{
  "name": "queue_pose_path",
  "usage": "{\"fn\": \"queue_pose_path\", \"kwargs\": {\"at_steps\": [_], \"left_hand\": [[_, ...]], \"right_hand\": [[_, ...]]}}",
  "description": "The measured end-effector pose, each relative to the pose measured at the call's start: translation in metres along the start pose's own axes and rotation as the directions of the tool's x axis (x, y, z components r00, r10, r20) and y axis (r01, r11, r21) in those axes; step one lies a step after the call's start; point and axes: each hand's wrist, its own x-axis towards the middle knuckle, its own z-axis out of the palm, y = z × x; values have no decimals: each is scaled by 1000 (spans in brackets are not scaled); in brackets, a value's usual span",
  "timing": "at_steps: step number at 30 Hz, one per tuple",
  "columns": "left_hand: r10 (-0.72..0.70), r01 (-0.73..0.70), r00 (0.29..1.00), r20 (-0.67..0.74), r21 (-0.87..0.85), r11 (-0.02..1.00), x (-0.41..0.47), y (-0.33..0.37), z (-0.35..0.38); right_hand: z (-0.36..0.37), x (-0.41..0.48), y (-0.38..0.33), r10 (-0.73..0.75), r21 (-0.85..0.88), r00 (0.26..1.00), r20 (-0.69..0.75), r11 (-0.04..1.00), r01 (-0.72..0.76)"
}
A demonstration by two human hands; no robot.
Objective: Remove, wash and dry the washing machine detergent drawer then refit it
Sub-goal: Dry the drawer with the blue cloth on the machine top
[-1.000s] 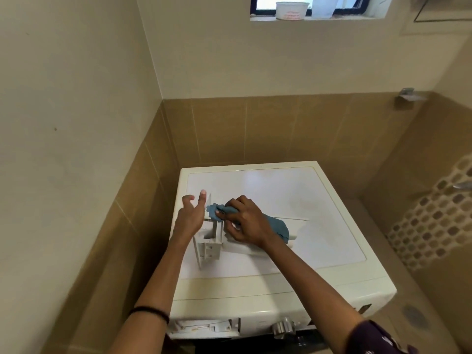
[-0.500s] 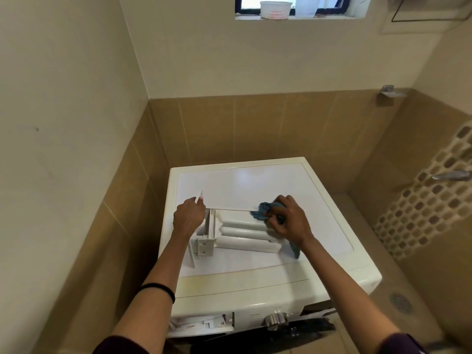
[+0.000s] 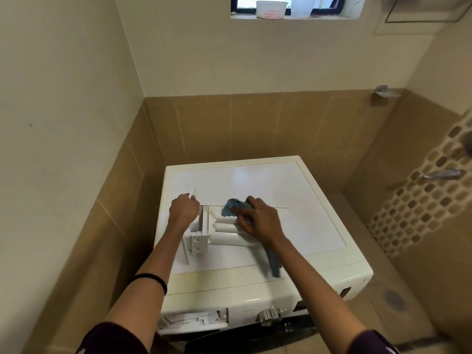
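Note:
The white detergent drawer (image 3: pixel 222 229) lies on its side on top of the washing machine (image 3: pixel 293 200), its front panel towards the left. My left hand (image 3: pixel 184 210) grips the drawer's front panel at its upper edge. My right hand (image 3: pixel 258 221) holds a blue cloth (image 3: pixel 233 207) and presses it onto the far side of the drawer body. A tail of the cloth hangs down under my right wrist. The empty drawer slot (image 3: pixel 194 321) shows in the machine's front, at the lower left.
The machine stands in a tiled corner, with a wall close on the left. A control knob (image 3: pixel 267 315) sits on its front. A floor drain (image 3: pixel 394 300) lies to the right, taps (image 3: pixel 443 173) on the right wall, a white tub (image 3: pixel 270 8) on the window sill.
My right hand with the cloth swept right along the drawer body, then came back left towards its front. My left hand closed on the front panel. The camera shifted a little.

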Motion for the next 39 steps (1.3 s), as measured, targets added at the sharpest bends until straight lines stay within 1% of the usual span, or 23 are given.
{"fn": "queue_pose_path", "kwargs": {"at_steps": [2, 5, 8, 10, 13, 15, 17, 18, 19, 20, 21, 22, 23, 24, 25, 26, 28, 31, 34, 35, 36, 38, 39], "left_hand": [[6, -6, 1000, 3, 1, 1000, 1, -1, 0], [19, -19, 1000, 5, -5, 1000, 3, -2, 1], [24, -24, 1000, 3, -8, 1000, 3, -3, 0], [21, -21, 1000, 2, -10, 1000, 2, -3, 1], [18, -18, 1000, -4, 3, 1000, 1, -2, 0], [15, -15, 1000, -11, 11, 1000, 1, -1, 1], [18, -18, 1000, -16, 20, 1000, 0, 0, 1], [15, -14, 1000, -22, 21, 1000, 0, 0, 2], [12, -12, 999, -30, 18, 1000, 1, 0, 2], [11, -10, 999, -36, 13, 1000, 1, 0, 3], [12, -11, 999, -40, 7, 1000, 2, -1, 3], [11, -11, 999, -43, 3, 1000, 2, -1, 3], [9, -9, 999, -46, 1, 1000, 2, -1, 4], [11, -11, 999, -47, 2, 1000, 2, -2, 4], [18, -18, 999, -44, 7, 1000, 1, -2, 4], [27, -27, 999, -40, 14, 1000, 0, -2, 4], [41, -40, 998, -44, 32, 999, 1, -2, 2], [53, -51, 997, -50, 42, 998, 3, -6, 2], [84, -82, 993, -85, 27, 996, -1, -10, 8], [98, -98, 990, -105, 12, 995, -5, -9, 9], [112, -113, 986, -127, -8, 994, -11, -7, 11], [147, -157, 972, -182, -44, 987, -22, -6, 16], [183, -202, 957, -224, -64, 977, -27, -9, 21]], "right_hand": [[-9, -13, 24, 60, -11, 998, -3, 998, -60], [-23, -33, 55, 177, 21, 984, 2, 984, -177], [-30, -45, 74, 240, 52, 971, -8, 970, -239], [-30, -49, 80, 318, 151, 948, -29, 939, -310], [-26, -50, 85, 529, 379, 849, -5, 786, -488], [-26, -43, 84, 647, 424, 763, 1, 691, -586], [-31, -33, 79, 716, 429, 695, -68, 650, -628], [-36, -28, 72, 718, 430, 689, -101, 656, -621], [-38, -24, 65, 679, 414, 724, -119, 697, -585], [-41, -20, 54, 592, 379, 799, -104, 767, -518], [-41, -17, 41, 463, 331, 885, -45, 843, -424], [-39, -17, 29, 308, 262, 950, 45, 914, -309], [-34, -17, 19, 164, 176, 978, 130, 967, -186], [-29, -20, 15, 69, 101, 982, 177, 991, -88], [-23, -23, 16, 45, 62, 985, 167, 997, -56], [-19, -28, 23, 91, 71, 987, 135, 992, -101], [-20, -38, 43, 240, 109, 969, 60, 963, -246], [-33, -49, 72, 404, 84, 914, 35, 910, -406], [-50, -40, 81, 526, 54, 849, -60, 851, -523], [-56, -33, 78, 542, 87, 833, -111, 840, -535], [-63, -23, 73, 533, 134, 830, -160, 845, -517], [-76, 2, 57, 484, 239, 847, -221, 869, -434], [-80, 15, 46, 451, 289, 864, -223, 877, -383]]}}
